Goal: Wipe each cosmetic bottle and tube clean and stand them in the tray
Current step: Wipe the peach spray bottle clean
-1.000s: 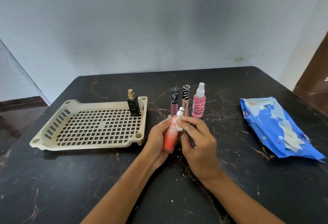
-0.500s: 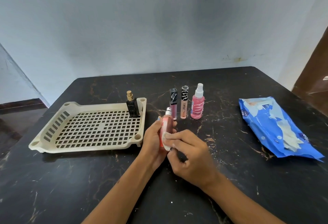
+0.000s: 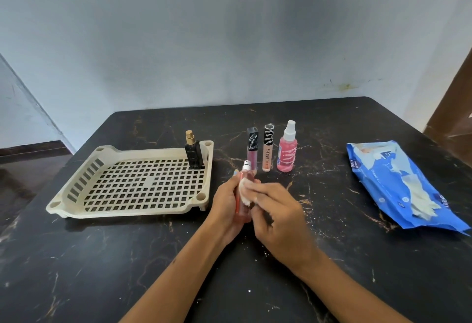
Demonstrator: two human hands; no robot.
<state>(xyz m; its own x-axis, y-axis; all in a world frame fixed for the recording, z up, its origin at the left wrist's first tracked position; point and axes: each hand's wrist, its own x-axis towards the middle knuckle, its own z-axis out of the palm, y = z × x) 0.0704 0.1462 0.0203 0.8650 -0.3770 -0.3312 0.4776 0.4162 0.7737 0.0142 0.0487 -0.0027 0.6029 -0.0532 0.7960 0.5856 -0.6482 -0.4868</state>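
Black marble-look table (image 3: pixel 102 271) with pale and brownish veins, small white specks scattered across the near middle of its top. Behind it a plain pale blue-grey wall (image 3: pixel 229 28) with a yellowish smudge (image 3: pixel 342 86) low on the right side, a brown wooden panel (image 3: pixel 457 108) at the far right edge (door or cupboard, cannot tell), and at far left a strip of dark glossy floor (image 3: pixel 23 169) with a dark skirting band along the wall's foot.
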